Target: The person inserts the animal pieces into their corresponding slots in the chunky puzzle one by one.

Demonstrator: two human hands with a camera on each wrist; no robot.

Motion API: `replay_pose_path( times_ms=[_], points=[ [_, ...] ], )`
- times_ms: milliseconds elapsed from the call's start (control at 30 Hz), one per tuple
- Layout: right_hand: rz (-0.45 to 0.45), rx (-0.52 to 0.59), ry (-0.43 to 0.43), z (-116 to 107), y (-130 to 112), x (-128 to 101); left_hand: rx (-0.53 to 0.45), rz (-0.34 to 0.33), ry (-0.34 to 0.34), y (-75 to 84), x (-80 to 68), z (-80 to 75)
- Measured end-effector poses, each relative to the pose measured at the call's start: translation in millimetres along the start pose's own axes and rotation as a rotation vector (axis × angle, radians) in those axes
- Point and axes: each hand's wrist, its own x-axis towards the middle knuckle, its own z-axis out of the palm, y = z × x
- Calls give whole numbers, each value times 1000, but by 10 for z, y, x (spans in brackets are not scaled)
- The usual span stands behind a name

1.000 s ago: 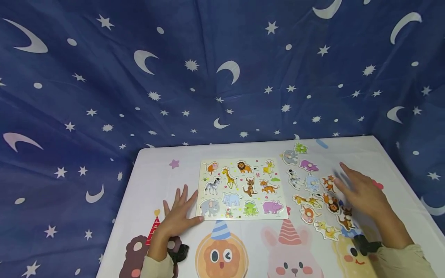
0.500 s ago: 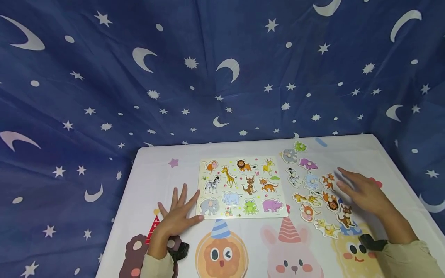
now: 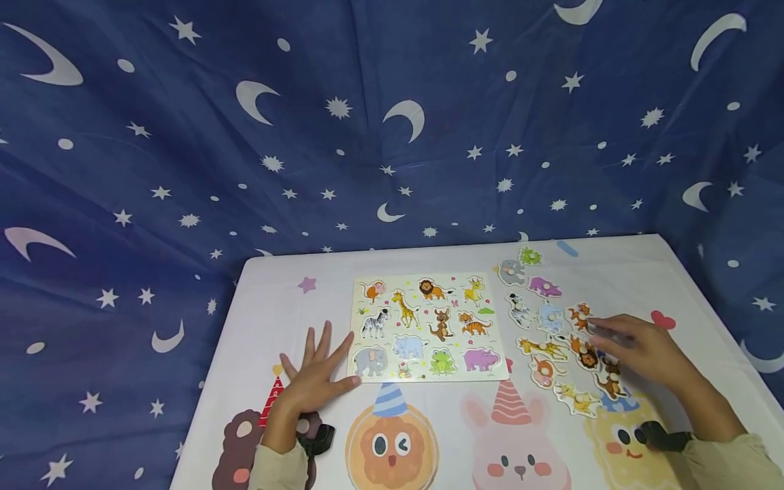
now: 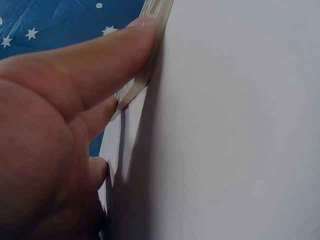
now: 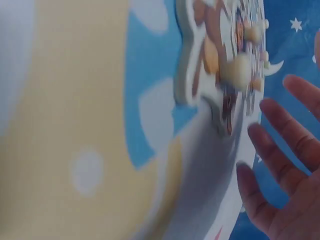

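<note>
Since the earlier frames, right hand (image 3: 643, 350) has dropped lower and slid left over the loose animal pieces; left hand (image 3: 315, 378) has not shifted.

Left hand: flat on the counter (image 3: 618, 269), fingers straight and spread, holding nothing. Thumb tip touches the near-left corner of the puzzle board (image 3: 429, 327). Left wrist view confirms a fingertip (image 4: 145, 25) pressed against the board's edge (image 4: 155, 45).

Right hand: fingers extended and relaxed, gripping nothing. It sits just above the right side of the loose cluster, fingertips by the lion piece (image 3: 586, 355) and near the orange piece (image 3: 578, 315). Contact with the pieces cannot be told from the head view. Right wrist view shows the fingers (image 5: 280, 135) straight and apart from the nearest brown knobbed piece (image 5: 215, 55), blurred.

Puzzle board: lies flat at counter centre, printed with animals in three rows.

Loose pieces, right of board, flat on counter, well apart from the left hand:
- grey elephant piece (image 3: 511, 271), green frog piece (image 3: 530, 256), purple piece (image 3: 544, 287) at the far end
- zebra piece (image 3: 520, 311), pale blue piece (image 3: 550, 317) in the middle
- giraffe piece (image 3: 542, 348), monkey piece (image 3: 544, 372), yellow piece (image 3: 576, 399) at the near end

Counter cover shows cartoon animals in party hats along the near edge. Blue cloth with moons and stars (image 3: 392, 122) hangs behind.
</note>
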Motion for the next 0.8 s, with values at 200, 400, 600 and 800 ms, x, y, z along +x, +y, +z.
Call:
replay_pose_path(
  times_ms=[200, 400, 600, 800],
  points=[
    [-97, 45, 26, 97, -168, -50, 7, 1, 12, 11, -16, 13],
    [-166, 42, -23, 215, -344, -29, 7, 2, 18, 20, -12, 10],
    [-200, 49, -65, 297, -472, -22, 0, 0, 3, 24, -12, 12],
    [-237, 95, -90, 351, -500, -8, 19, 0, 6, 13, 0, 12]
  ],
)
